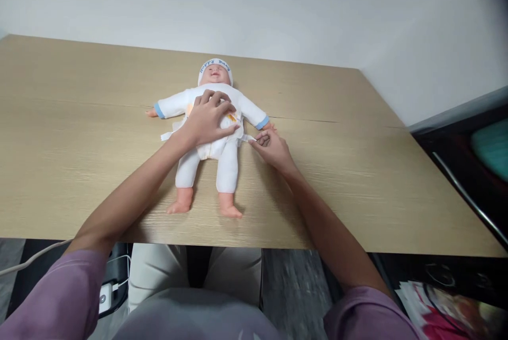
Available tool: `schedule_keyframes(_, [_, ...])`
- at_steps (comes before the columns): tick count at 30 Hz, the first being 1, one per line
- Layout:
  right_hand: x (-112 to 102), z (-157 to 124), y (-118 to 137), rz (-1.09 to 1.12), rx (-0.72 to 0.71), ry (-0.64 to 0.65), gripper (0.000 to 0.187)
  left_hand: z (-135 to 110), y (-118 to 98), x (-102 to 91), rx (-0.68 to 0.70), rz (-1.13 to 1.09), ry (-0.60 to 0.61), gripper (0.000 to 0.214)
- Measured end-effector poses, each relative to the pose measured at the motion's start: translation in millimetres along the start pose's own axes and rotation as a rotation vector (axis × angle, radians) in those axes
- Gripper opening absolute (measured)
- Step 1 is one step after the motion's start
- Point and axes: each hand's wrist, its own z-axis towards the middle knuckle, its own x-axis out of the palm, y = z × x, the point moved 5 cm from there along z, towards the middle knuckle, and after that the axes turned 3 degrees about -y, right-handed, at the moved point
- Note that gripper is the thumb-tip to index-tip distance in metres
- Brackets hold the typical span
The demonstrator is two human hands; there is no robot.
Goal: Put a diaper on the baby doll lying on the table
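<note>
A baby doll point(227, 170) in a white suit with blue cuffs and a lettered cap lies on its back, feet toward me. Around its hips is a white diaper point(212, 150), with a loose tab point(166, 136) sticking out on the left side. My left hand point(211, 120) lies spread on the doll's belly, over the diaper's front. To the right of the doll's hip, my right hand point(273, 149) pinches the diaper's other tab point(248, 139), which is stretched outward. Part of the diaper's front is hidden under my left hand.
The doll lies on a wooden table point(337, 181) that meets a white wall point(278, 6). A dark-framed object point(468, 165) stands at the right edge. Below the table are a cable point(35, 258), a white plug point(105, 297) and papers point(432, 308).
</note>
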Motion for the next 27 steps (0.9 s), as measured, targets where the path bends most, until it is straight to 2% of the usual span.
schedule_keyframes(5, [-5,-1,7,-0.015,-0.005,0.018,0.027,-2,2,5.4,-0.021,0.021,0.027,0.064])
schedule_keyframes(10, [-16,9,14,0.370,-0.047,0.071,0.037,-1,2,9.0,-0.042,0.028,0.019,0.069])
schedule_keyframes(14, [-6,24,47,0.513,-0.097,0.094,0.042,-2,2,10.2,-0.051,0.021,0.016,0.069])
schedule_keyframes(17, [16,30,85,0.444,-0.227,0.081,0.038,-2,3,11.1,-0.040,0.001,0.011,0.066])
schedule_keyframes(20, [30,26,111,0.307,-0.385,-0.017,0.029,-2,5,12.7,-0.039,-0.018,0.004,0.065])
schedule_keyframes(23, [29,8,118,0.240,-0.544,-0.133,0.019,-1,9,15.5,-0.038,-0.047,-0.009,0.063])
schedule_keyframes(27, [26,-20,109,0.137,-0.764,-0.166,0.041,1,14,19.3,-0.037,-0.099,-0.038,0.075])
